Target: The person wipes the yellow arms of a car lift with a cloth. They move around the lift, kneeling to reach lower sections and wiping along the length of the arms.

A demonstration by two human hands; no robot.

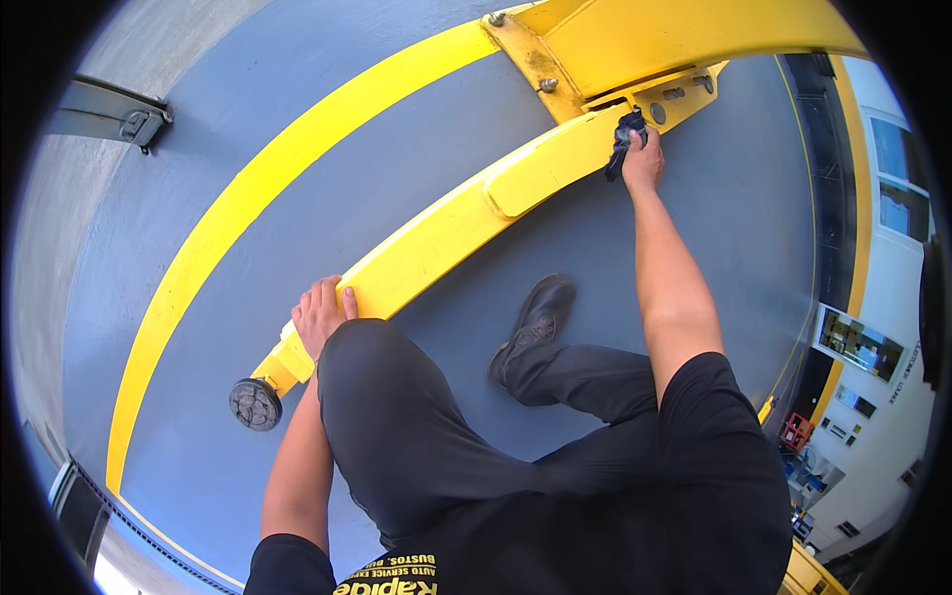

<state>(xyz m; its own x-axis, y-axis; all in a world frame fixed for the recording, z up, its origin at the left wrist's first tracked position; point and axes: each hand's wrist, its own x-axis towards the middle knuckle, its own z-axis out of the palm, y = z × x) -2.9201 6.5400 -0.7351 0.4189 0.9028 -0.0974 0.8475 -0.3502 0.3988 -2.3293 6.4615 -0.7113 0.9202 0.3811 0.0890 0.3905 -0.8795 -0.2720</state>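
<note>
Two hands work one yellow lift arm (466,213) lying low over the grey floor (694,198), its long axis running from the round pad (256,404) up toward the pivot. Left hand (319,314) grips the pad end; right hand (643,159) clutches a dark rag (624,139) near the pivot. Knee hides part of the arm.

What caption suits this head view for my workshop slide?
Left hand grips a yellow lift arm while right hand holds a dark rag against it.

The person wears a black short-sleeved shirt (714,476) with yellow lettering, dark trousers (397,436) and a black shoe (540,312).
</note>
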